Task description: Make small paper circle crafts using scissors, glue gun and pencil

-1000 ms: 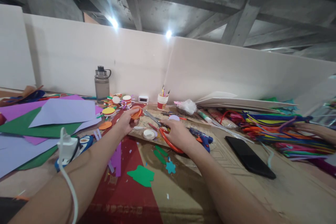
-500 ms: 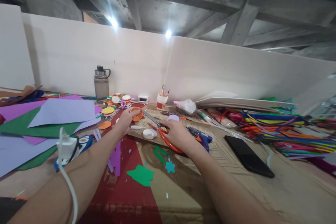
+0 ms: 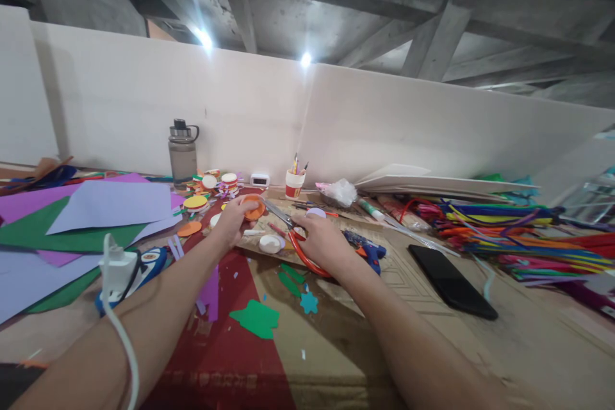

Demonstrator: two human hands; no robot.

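Between the fingers of my left hand [image 3: 234, 221] is a round orange piece [image 3: 254, 207], rimmed like a shallow dish. My right hand [image 3: 323, 242] is closed on a pair of scissors [image 3: 307, 260] with red-orange handles. The blades point left and their tips lie close to the orange piece's right edge; whether they touch it I cannot tell. Just below the blades sits a small white round lid [image 3: 271, 243]. A pale purple disc [image 3: 316, 212] lies behind my right hand. Nearer to me are a green paper scrap [image 3: 256, 319] and a blue paper flower [image 3: 309, 302].
A blue glue gun [image 3: 372, 253] and a black phone [image 3: 451, 282] lie to the right, with bundled pipe cleaners [image 3: 509, 230] beyond. Coloured sheets [image 3: 110, 205] cover the left side. A water bottle [image 3: 183, 157] and a paper cup of pens [image 3: 294, 184] stand at the back.
The whole view has shifted slightly. The scissors stay beside the orange piece, their blades looking a little more parted now. Both hands keep their hold.
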